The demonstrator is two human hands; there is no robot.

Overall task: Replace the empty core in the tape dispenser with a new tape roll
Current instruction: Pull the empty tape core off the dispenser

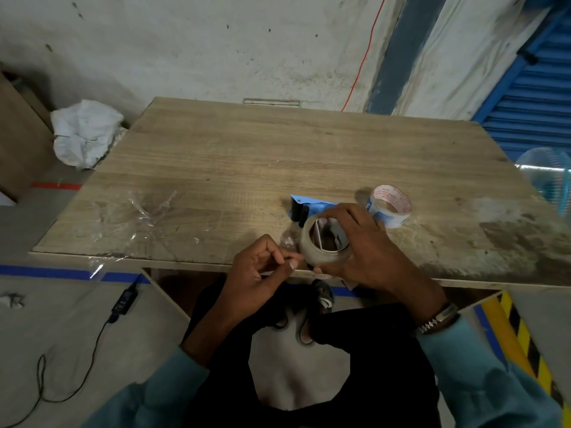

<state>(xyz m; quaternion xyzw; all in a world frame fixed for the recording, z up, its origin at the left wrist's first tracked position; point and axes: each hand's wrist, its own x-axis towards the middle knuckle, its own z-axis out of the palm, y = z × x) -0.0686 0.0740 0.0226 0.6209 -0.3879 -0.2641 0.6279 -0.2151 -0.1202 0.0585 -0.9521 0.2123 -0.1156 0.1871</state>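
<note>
A: So, what's on the table (216, 156) right now?

B: Wooden table seen from above, person seated at the near edge. Right hand (364, 242) is wrapped round a clear tape roll (324, 242), holding it just over the table edge w/ the hole facing up. Left hand (259, 270) pinches at the roll's left side, thumb and fingertip together — looks like picking for the loose tape end.

A: And the dispenser?

B: Blue tape dispenser (304, 208) lies flat just behind the roll, partly hidden by the right hand. Near it, to the right, sits a white printed roll or core (391, 205) — can't tell if it's the empty one.

A: Which step, then?

B: Prob. prepping the new roll: freeing its end before loading. Next move needs the end peeled up, then the roll seated on the dispenser's hub w/ tape fed toward the blade.
</note>
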